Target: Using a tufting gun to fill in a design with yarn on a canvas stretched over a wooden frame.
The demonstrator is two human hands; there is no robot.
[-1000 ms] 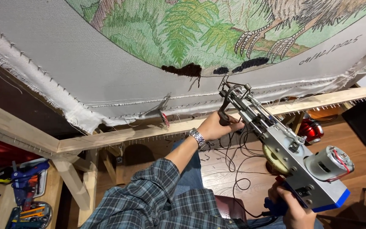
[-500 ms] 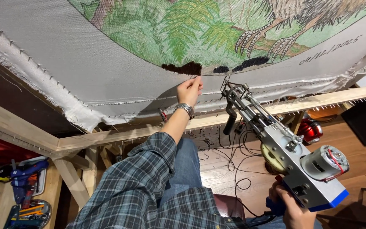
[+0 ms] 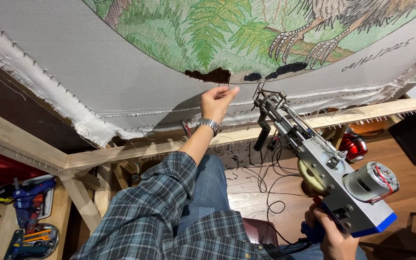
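- The cloth [image 3: 136, 82] is stretched on a wooden frame [image 3: 136, 153], slanting over the person's lap; its printed design shows green ferns and a bird's claws.
- Only a small dark tufted patch [image 3: 210, 75] and a few black spots [image 3: 285, 70] beside it are filled; by my reckoning almost the whole design is left to tuft.
- The left hand [image 3: 217, 102] reaches up to the cloth just below that patch, fingertips pressed together, seemingly pinching a thin yarn; I can't be sure.
- The right hand [image 3: 333, 233] is wrapped around the grip of the tufting gun [image 3: 314, 159], whose needle end hangs just off the cloth.
- Cables [image 3: 266, 183] trail over the floor; tools [image 3: 30, 216] lie at lower left.
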